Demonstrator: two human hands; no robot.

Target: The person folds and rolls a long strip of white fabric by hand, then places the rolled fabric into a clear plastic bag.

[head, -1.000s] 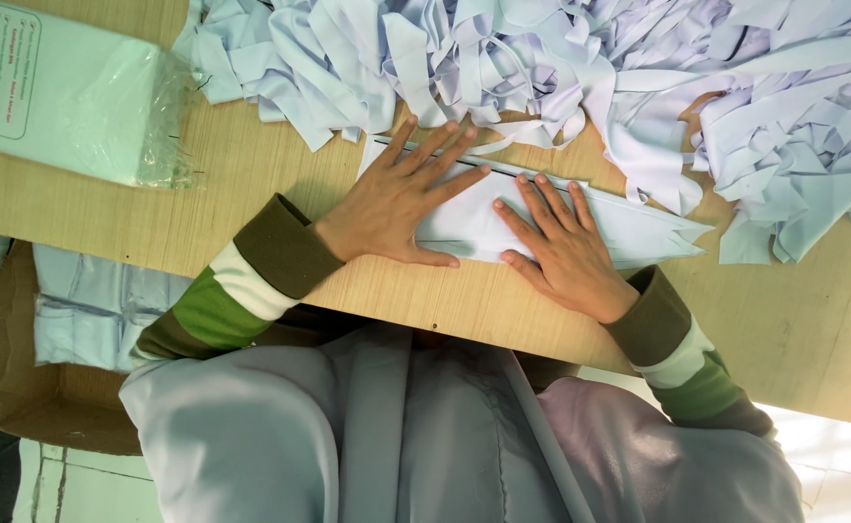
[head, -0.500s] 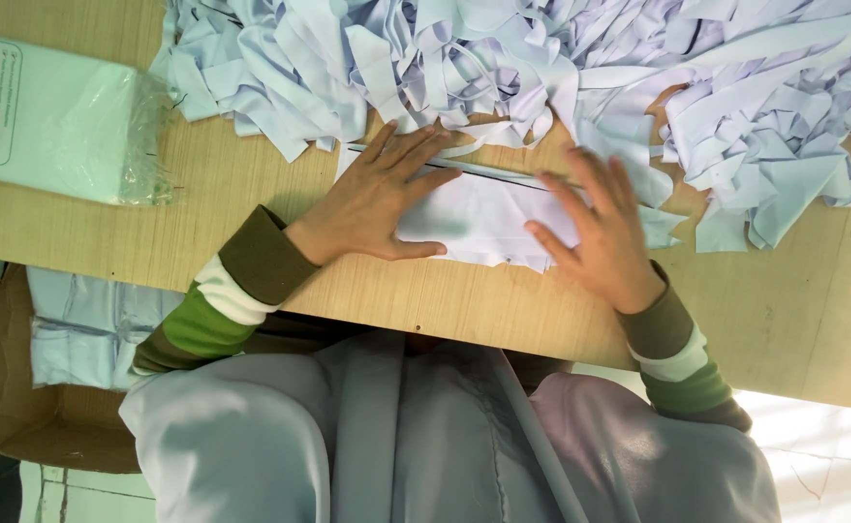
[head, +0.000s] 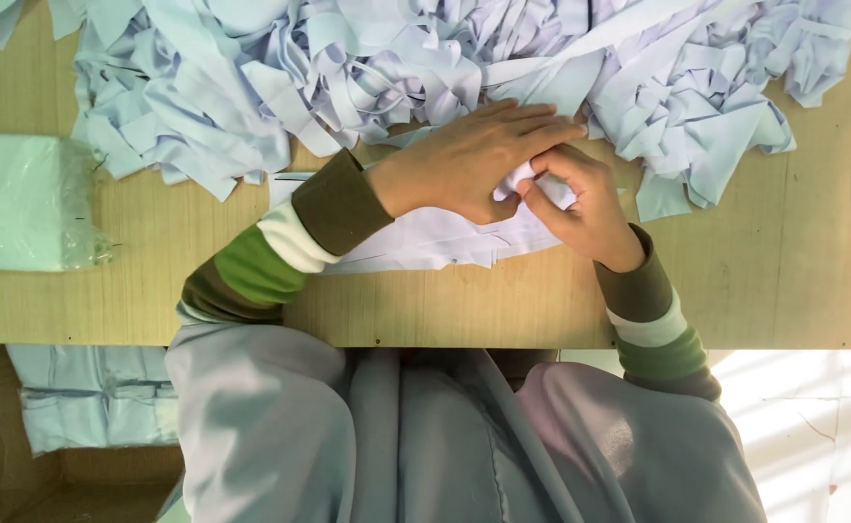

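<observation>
My left hand [head: 474, 160] reaches across to the right and lies flat, fingers together, on a stack of white fabric pieces [head: 425, 242] on the wooden table [head: 183, 281]. Right beside it, my right hand [head: 580, 203] curls its fingers around a small white fabric piece [head: 520, 179], pinched where the two hands meet. Both sleeves are striped brown, white and green. A large heap of pale blue-white fabric strips [head: 367, 68] fills the far side of the table, just beyond both hands.
A plastic-wrapped pale green bundle [head: 18, 203] lies at the table's left edge. Below the table on the left stands a cardboard box [head: 67, 436] holding folded pale fabric. My lap in light grey and pink cloth [head: 445, 436] is at the near edge.
Both hands were spread flat and apart on the white stack. Now the left has slid right to meet the right, whose fingers have closed on a white piece.
</observation>
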